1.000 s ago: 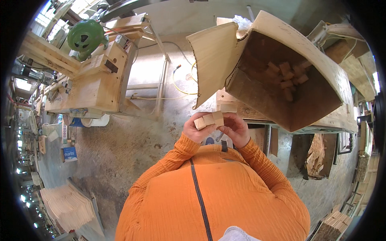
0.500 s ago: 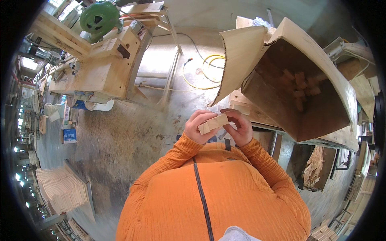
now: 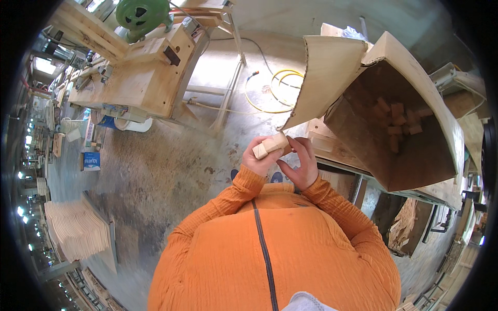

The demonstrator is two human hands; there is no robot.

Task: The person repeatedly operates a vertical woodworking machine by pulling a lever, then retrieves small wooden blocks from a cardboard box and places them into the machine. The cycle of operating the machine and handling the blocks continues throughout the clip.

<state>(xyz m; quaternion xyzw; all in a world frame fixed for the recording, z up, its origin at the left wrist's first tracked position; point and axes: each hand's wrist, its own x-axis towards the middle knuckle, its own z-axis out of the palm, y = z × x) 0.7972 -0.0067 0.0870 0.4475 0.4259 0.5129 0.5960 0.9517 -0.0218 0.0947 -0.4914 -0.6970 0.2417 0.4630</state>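
Several small pale wooden blocks (image 3: 271,146) are held side by side in front of my chest. My left hand (image 3: 255,159) is closed around their left end, its fingers behind and its thumb underneath. At their right end is my right hand (image 3: 303,165), with its fingers curled against the blocks and its thumb a little apart below. The fingers partly hide the blocks, so I cannot tell how they fit together. To the right, a large open cardboard box (image 3: 410,179) lies tilted with its mouth toward me. Loose wooden blocks (image 3: 398,119) lie inside it.
A wooden workbench (image 3: 140,88) with a green machine (image 3: 142,18) stands at the far left. A yellow hose (image 3: 275,109) coils on the floor. Stacked wooden pieces (image 3: 78,228) lie at the lower left. The box rests on a metal-edged table (image 3: 337,167).
My hands have moved slightly up, and the left has turned the blocks so more of their tops show. My right thumb has come away from them. The view has shifted a little.
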